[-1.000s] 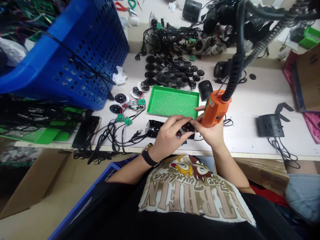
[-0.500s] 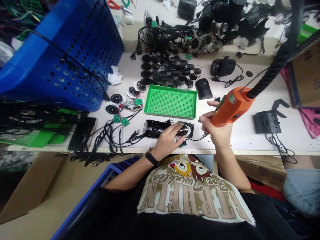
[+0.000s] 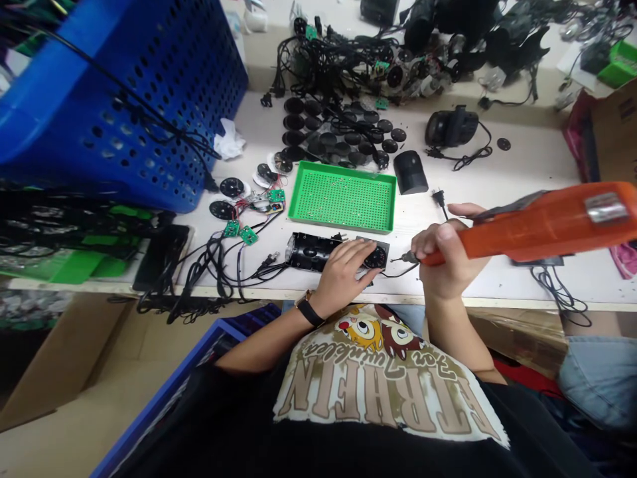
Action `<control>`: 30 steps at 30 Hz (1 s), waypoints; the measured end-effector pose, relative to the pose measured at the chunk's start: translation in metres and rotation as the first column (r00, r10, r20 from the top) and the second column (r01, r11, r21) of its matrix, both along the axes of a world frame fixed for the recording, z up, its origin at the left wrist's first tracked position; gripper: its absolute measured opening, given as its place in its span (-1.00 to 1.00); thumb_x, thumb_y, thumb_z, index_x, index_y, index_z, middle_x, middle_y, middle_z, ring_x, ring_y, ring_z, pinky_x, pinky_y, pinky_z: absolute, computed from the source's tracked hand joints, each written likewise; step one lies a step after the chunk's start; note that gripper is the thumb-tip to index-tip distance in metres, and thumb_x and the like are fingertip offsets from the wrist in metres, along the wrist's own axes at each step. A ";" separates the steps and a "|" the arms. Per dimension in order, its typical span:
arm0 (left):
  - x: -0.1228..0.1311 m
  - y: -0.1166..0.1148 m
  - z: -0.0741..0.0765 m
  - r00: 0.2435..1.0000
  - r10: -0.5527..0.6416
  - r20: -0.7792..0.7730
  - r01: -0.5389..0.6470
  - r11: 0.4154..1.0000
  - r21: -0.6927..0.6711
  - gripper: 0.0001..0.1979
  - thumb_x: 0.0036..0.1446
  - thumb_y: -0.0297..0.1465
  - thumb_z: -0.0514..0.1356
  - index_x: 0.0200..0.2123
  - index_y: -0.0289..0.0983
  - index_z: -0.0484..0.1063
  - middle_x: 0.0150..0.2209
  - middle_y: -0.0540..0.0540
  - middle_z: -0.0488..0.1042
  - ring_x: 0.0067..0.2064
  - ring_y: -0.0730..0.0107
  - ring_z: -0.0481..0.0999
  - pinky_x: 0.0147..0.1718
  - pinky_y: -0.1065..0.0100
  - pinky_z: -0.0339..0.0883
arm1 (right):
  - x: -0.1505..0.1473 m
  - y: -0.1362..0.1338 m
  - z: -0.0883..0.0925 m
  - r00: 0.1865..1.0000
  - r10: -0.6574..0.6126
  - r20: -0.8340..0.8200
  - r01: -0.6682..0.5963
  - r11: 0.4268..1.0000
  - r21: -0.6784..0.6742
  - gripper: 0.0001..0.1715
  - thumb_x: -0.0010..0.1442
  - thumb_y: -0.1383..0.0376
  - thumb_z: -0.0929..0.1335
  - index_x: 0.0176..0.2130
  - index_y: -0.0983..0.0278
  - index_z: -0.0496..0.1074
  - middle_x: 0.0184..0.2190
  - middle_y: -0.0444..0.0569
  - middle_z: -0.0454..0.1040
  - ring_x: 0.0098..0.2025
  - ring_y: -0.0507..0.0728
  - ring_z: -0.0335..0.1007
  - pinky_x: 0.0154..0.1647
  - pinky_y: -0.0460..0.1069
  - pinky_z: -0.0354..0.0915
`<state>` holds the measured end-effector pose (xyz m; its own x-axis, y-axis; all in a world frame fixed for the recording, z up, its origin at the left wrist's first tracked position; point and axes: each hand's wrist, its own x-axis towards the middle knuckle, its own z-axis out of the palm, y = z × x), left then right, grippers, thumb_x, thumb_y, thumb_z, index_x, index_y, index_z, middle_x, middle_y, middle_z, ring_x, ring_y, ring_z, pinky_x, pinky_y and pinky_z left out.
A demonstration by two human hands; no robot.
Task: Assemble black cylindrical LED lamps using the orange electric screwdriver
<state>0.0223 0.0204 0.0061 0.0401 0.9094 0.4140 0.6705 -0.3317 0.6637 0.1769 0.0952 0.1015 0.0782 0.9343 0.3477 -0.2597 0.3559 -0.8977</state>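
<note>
Left hand (image 3: 344,267) has fingers splayed over the black round disc (image 3: 377,256) on the surface (image 3: 492,179), grip unclear; right hand (image 3: 450,262) wraps the orange electric screwdriver (image 3: 542,226), bit near the disc, so I'd brace it flat and square the bit up.

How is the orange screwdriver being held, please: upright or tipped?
Tipped: in the right hand, the orange screwdriver lies sideways, pointing toward the left hand.
</note>
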 end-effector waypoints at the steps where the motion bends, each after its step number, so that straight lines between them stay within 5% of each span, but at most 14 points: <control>1: 0.000 0.000 -0.001 1.000 0.002 -0.002 -0.002 1.000 0.005 -0.54 0.31 -0.24 0.33 0.22 -0.25 0.49 0.15 -0.25 0.63 0.24 0.02 0.58 0.27 -0.08 0.43 | -0.003 -0.001 0.001 0.999 -0.019 -0.031 0.019 1.000 0.024 -0.68 0.20 0.11 0.52 -0.15 0.14 0.40 -0.67 -0.37 0.24 -0.72 -0.02 0.20 -0.65 -0.05 0.25; 9: 0.001 0.000 -0.002 0.999 -0.029 0.045 0.029 1.000 -0.011 -0.55 0.33 -0.29 0.30 0.24 -0.27 0.45 0.15 -0.24 0.62 0.22 0.06 0.58 0.31 -0.07 0.40 | -0.022 -0.007 -0.010 0.995 -0.008 -0.099 0.027 0.982 0.186 -0.67 0.22 0.11 0.50 -0.10 0.04 0.35 -0.68 -0.40 0.21 -0.76 -0.02 0.12 -0.70 -0.06 0.17; 23: 0.002 0.002 -0.005 0.999 -0.025 0.045 0.022 0.997 0.074 -0.59 0.35 -0.35 0.29 0.22 -0.27 0.41 0.10 -0.25 0.63 0.17 0.10 0.58 0.23 -0.07 0.48 | -0.021 -0.013 -0.034 0.994 0.035 0.100 -0.050 0.988 0.144 -0.72 0.27 0.08 0.48 -0.22 0.11 0.34 -0.63 -0.34 0.30 -0.62 0.05 0.40 -0.49 0.03 0.42; 30: 0.002 0.004 -0.006 0.996 -0.039 0.080 0.032 0.995 0.091 -0.58 0.33 -0.34 0.32 0.19 -0.28 0.40 0.07 -0.25 0.62 0.13 0.10 0.58 0.20 -0.06 0.49 | -0.027 -0.011 -0.032 1.000 0.006 0.002 -0.006 0.981 0.193 -0.69 0.22 0.15 0.51 -0.13 0.11 0.36 -0.67 -0.38 0.32 -0.70 0.05 0.34 -0.65 0.00 0.30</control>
